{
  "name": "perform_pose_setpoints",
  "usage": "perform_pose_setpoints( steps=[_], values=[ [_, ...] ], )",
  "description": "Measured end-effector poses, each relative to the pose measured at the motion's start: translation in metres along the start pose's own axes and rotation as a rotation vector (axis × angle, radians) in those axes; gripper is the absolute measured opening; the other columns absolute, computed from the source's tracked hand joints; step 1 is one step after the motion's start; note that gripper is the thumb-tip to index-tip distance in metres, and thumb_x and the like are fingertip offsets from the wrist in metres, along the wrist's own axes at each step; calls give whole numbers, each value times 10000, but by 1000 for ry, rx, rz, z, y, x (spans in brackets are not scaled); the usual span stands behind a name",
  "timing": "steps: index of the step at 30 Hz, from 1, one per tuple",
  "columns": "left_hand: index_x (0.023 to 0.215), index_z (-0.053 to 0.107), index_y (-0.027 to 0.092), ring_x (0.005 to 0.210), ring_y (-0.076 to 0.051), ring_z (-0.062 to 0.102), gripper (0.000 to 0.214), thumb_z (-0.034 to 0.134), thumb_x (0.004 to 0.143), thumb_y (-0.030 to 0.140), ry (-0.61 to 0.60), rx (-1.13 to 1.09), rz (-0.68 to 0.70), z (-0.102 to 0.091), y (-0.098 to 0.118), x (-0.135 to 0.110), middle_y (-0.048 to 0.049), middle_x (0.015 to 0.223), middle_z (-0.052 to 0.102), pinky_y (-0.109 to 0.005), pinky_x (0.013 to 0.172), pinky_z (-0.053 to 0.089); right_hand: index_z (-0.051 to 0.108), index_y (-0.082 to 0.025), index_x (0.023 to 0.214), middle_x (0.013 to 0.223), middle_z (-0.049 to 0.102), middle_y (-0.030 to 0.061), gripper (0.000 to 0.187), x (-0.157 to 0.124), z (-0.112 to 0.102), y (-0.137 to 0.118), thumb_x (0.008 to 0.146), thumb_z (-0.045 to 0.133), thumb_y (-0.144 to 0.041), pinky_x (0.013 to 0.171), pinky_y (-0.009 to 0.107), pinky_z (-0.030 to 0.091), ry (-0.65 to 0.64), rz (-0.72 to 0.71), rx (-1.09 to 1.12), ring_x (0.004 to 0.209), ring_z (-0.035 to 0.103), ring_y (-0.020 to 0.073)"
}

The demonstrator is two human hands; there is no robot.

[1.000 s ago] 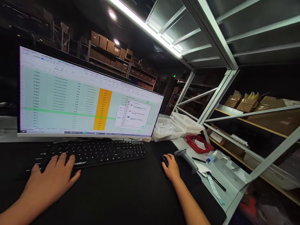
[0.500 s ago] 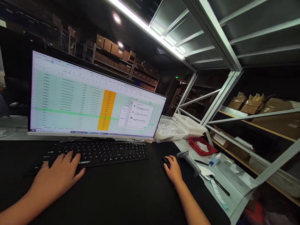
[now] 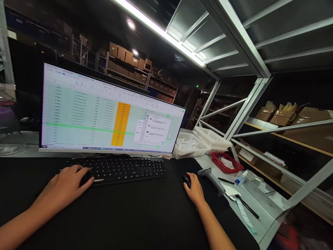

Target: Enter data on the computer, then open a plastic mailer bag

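My left hand (image 3: 66, 184) lies over the left end of a black keyboard (image 3: 117, 170), its fingers apart and the tips on the keys. My right hand (image 3: 194, 189) is curled around a black computer mouse (image 3: 186, 180) on the dark desk mat (image 3: 130, 211). Behind the keyboard stands a wide monitor (image 3: 85, 114) with a spreadsheet, an orange column and a small chat window over its right side. A grey handheld barcode scanner (image 3: 213, 180) lies just right of my right hand.
White perforated baskets (image 3: 191, 149) and a red basket (image 3: 226, 163) stand right of the monitor. Near the desk's right edge are a small bottle (image 3: 240, 178), a black pen (image 3: 248, 207) and a label strip (image 3: 244, 215). Metal shelving (image 3: 288, 128) with cardboard boxes rises at the right.
The whole view has shifted slightly, so the monitor sits farther right. My left hand's fingers have drawn in a little over the keys. My right hand stays on the mouse.
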State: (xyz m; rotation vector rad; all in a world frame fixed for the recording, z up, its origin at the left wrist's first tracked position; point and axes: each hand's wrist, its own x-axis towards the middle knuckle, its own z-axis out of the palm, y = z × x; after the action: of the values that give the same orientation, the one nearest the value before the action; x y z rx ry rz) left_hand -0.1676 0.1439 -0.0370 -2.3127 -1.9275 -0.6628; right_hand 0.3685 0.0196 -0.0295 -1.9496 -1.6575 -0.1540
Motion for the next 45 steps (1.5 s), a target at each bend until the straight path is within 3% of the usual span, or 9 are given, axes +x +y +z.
perform_pose_setpoints(
  steps=[8,13,16,21,24,27,33,39,45],
  values=[
    [1274,675,106,1211,-371,601,734,276,885,584,40,-7,21,9,4,0,-202,1306,654,-552,1031,491,608,-186,1401,1391,613,137,534,0,-3,-4,873,605,-268,1095,378,519,18,26,-55,1253,658,271],
    [1272,677,102,1195,-386,607,722,235,901,536,85,11,21,9,14,-5,-217,1294,654,-566,1013,491,645,-180,1375,1450,602,164,517,0,-7,-23,860,634,-231,1160,467,475,132,-52,-173,1365,581,327],
    [1267,680,95,1184,-394,610,724,234,897,527,111,16,16,8,23,-8,-226,1278,658,-577,1022,483,631,-168,1390,1460,608,166,517,1,2,-66,874,606,-180,1172,476,471,105,-220,-137,1364,583,306],
    [1277,680,118,1254,-406,590,697,255,914,536,114,19,19,5,30,-12,-233,1354,643,-593,1047,462,523,-181,1507,1546,557,126,635,11,44,-178,909,688,-314,1223,437,426,-145,-589,34,1427,529,273],
    [1291,681,138,1301,-398,577,671,282,923,533,101,34,28,2,31,-14,-228,1390,641,-568,1065,457,525,-136,1502,1567,534,144,589,24,69,-234,970,646,-358,1260,446,369,-204,-600,55,1471,481,288],
    [1282,689,142,1298,-389,588,647,308,923,521,100,51,36,-2,32,-16,-224,1376,656,-556,1071,461,561,-125,1460,1481,600,166,530,37,87,-264,998,614,-380,1218,473,416,-181,-510,45,1402,544,312],
    [1201,722,156,1253,-403,615,619,281,924,491,134,40,35,0,32,-14,-241,1332,673,-588,1026,479,584,-155,1409,1296,687,161,492,42,102,-270,1003,592,-432,1101,509,496,-95,-377,18,1237,635,332],
    [1223,708,125,1233,-404,614,688,274,883,536,177,20,17,18,24,-8,-234,1332,676,-591,1039,471,574,-137,1391,1292,691,161,550,39,103,-268,991,605,-514,1168,523,428,-117,-422,-37,1241,630,317],
    [1251,702,127,1262,-399,600,740,265,857,576,146,5,-5,21,20,-5,-224,1362,675,-592,1092,451,566,-135,1376,1292,687,172,590,40,101,-268,980,618,-569,1133,522,453,-127,-447,-51,1233,629,324]
  ],
)
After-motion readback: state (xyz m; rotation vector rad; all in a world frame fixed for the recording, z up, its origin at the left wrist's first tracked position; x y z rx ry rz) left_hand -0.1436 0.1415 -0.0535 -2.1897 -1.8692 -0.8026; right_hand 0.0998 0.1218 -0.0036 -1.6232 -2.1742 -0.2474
